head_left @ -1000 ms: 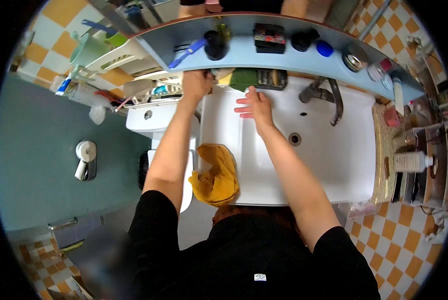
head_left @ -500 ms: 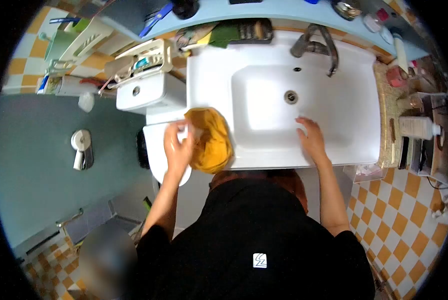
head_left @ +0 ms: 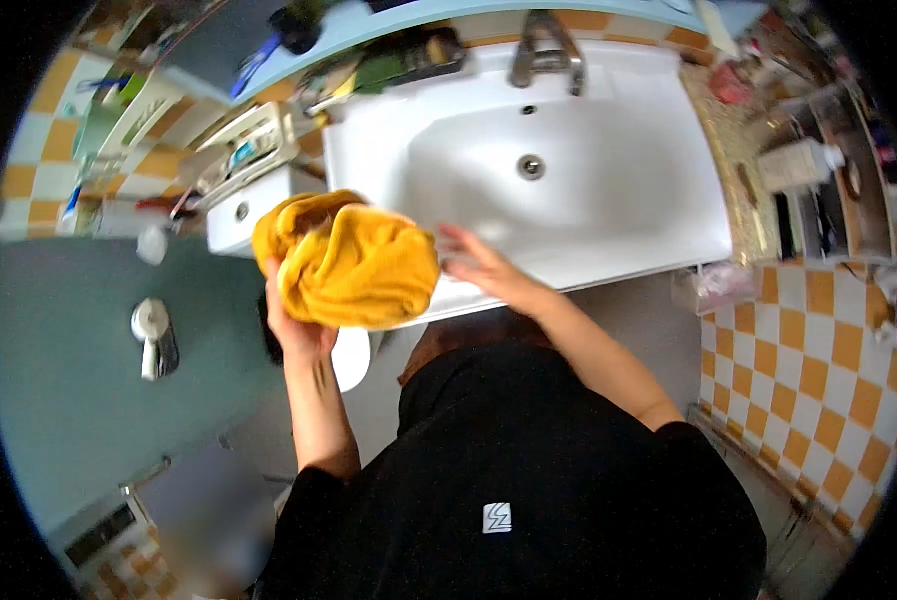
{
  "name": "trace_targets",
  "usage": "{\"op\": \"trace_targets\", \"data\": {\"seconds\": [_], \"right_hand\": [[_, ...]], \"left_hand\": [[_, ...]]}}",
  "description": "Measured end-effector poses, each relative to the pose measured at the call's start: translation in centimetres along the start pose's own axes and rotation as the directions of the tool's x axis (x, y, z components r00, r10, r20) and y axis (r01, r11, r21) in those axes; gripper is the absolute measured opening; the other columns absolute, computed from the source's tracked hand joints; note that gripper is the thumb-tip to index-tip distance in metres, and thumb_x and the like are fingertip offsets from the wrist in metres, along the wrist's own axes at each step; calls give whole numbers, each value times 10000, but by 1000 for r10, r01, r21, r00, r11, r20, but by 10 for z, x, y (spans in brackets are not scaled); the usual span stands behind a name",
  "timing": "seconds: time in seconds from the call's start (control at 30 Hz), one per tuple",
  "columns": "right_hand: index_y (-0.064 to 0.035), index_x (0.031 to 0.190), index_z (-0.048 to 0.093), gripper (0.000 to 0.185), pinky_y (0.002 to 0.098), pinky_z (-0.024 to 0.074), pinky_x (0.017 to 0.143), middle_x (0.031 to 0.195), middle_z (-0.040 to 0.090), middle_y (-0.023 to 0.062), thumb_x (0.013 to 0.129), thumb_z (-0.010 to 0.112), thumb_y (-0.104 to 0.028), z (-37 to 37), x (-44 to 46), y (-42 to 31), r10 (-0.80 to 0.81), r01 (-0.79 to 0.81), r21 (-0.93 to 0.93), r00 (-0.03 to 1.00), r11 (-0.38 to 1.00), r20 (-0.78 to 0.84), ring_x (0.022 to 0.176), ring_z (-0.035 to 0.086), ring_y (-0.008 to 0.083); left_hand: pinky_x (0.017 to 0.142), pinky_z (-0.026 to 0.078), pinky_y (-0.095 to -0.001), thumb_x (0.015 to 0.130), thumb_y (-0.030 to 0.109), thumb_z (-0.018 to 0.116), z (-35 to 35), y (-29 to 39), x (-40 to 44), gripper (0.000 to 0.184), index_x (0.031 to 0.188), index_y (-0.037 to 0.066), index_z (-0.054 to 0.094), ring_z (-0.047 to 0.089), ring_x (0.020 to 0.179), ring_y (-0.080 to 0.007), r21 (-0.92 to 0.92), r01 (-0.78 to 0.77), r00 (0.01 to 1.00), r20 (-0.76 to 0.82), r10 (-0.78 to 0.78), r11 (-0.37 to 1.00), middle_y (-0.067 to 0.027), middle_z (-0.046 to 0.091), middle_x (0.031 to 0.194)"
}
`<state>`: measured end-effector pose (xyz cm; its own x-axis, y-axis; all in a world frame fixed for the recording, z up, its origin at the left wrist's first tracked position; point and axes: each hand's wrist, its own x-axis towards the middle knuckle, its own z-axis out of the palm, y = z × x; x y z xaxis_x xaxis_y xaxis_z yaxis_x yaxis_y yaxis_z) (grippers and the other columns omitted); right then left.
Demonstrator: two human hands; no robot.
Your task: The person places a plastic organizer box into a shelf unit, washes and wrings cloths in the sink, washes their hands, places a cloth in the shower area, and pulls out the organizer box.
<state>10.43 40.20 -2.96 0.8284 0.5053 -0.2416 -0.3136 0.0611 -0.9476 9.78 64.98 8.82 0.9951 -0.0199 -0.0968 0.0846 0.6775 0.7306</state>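
Observation:
A bunched yellow cloth (head_left: 364,265) is lifted over the left end of the white sink (head_left: 619,190); whether it is a towel or a garment I cannot tell. My left hand (head_left: 294,318) grips it from the left and below, with some fingers hidden by the folds. Just off its right side is my right hand (head_left: 494,272), fingers spread and slightly blurred, over the sink's front rim. Nothing shows in that hand. At the back of the sink stands the metal faucet (head_left: 549,60), with the drain (head_left: 532,167) in the basin below it.
Left of the sink is the toilet tank (head_left: 244,215), with a rack of small items (head_left: 254,145) above it. A blue shelf (head_left: 449,18) runs along the back. On the right, a white bottle (head_left: 799,165) lies by a storage rack. A blurred shape fills the lower left.
My left hand has taken hold of the yellow cloth and raised it off the sink's left ledge. My right hand has moved left from the basin towards the cloth. The view has shifted.

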Motion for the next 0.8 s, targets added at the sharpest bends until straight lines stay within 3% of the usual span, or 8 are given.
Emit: {"op": "trace_targets", "data": {"seconds": [0.1, 0.2, 0.33, 0.47, 0.57, 0.6, 0.7, 0.8], "right_hand": [[-69, 1449, 326, 610, 394, 423, 1056, 1480, 370, 107, 987, 472, -440, 29, 0, 8, 55, -189, 728, 977, 659, 204, 1330, 419, 239], [-63, 1436, 349, 568, 382, 426, 1048, 1449, 403, 112, 997, 459, -407, 18, -41, -32, 4, -117, 850, 991, 514, 134, 1300, 445, 238], [-55, 1418, 378, 515, 365, 430, 1038, 1409, 447, 120, 1010, 443, -363, -15, -127, -86, -29, 123, 850, 992, 512, -126, 1261, 481, 236], [-69, 1395, 421, 564, 422, 412, 1029, 1304, 536, 112, 971, 496, -433, -25, -185, -49, -101, 452, 654, 860, 607, -500, 1170, 537, 238], [-18, 1336, 467, 467, 344, 520, 867, 1125, 640, 100, 986, 489, -326, -24, -234, -43, -54, 166, 100, 732, 981, -679, 1084, 599, 233], [-13, 1302, 491, 451, 334, 531, 803, 1086, 650, 96, 973, 513, -322, -19, -255, -47, -115, 395, 313, 759, 864, -641, 1037, 611, 219], [-5, 1205, 555, 406, 301, 544, 630, 1038, 662, 102, 934, 585, -307, -2, -315, -51, -251, 698, 569, 701, 435, -668, 916, 635, 181], [-8, 1128, 588, 354, 276, 529, 549, 1098, 632, 132, 897, 643, -272, 12, -348, -36, -164, 786, 311, 458, 534, -874, 849, 630, 161]], "left_hand": [[1031, 431, -425, 995, 418, 435, 28, -21, -5, 566, 1373, -2, 398, 544, 1198, -285, 71, 124, 987, 92, -131, 990, -160, 538, 1309], [1023, 405, -386, 945, 386, 553, 37, -42, -11, 622, 1356, -55, 399, 533, 1191, -271, 632, 72, 930, 236, -281, 772, -161, 533, 1290], [986, 412, -371, 814, 185, 629, 51, -65, -5, 551, 1259, -104, 480, 557, 1124, -254, 475, 97, 873, 381, -303, 874, -158, 579, 1215], [1000, 433, -421, 722, 159, 653, 58, -85, 21, 630, 1245, -142, 474, 579, 1126, -322, 216, 387, 709, 551, -439, 896, -225, 580, 1224], [1000, 440, -436, 728, 203, 675, 98, -104, 8, 679, 1272, -138, 454, 576, 1141, -341, 145, 586, 593, 594, -543, 798, -246, 563, 1253], [985, 453, -419, 723, 183, 733, 108, -111, 5, 655, 1251, -104, 474, 580, 1124, -310, 168, 631, 535, 612, -582, 757, -201, 578, 1221], [820, 497, -274, 797, 77, 752, 152, -123, -7, 452, 1175, -25, 526, 613, 918, -156, 594, 429, 313, 610, -728, 681, -66, 621, 1000], [749, 468, -220, 888, 93, 674, 169, -154, -34, 294, 1138, -19, 567, 597, 838, -108, 853, -57, 393, 496, -774, 518, -48, 630, 945]]}}
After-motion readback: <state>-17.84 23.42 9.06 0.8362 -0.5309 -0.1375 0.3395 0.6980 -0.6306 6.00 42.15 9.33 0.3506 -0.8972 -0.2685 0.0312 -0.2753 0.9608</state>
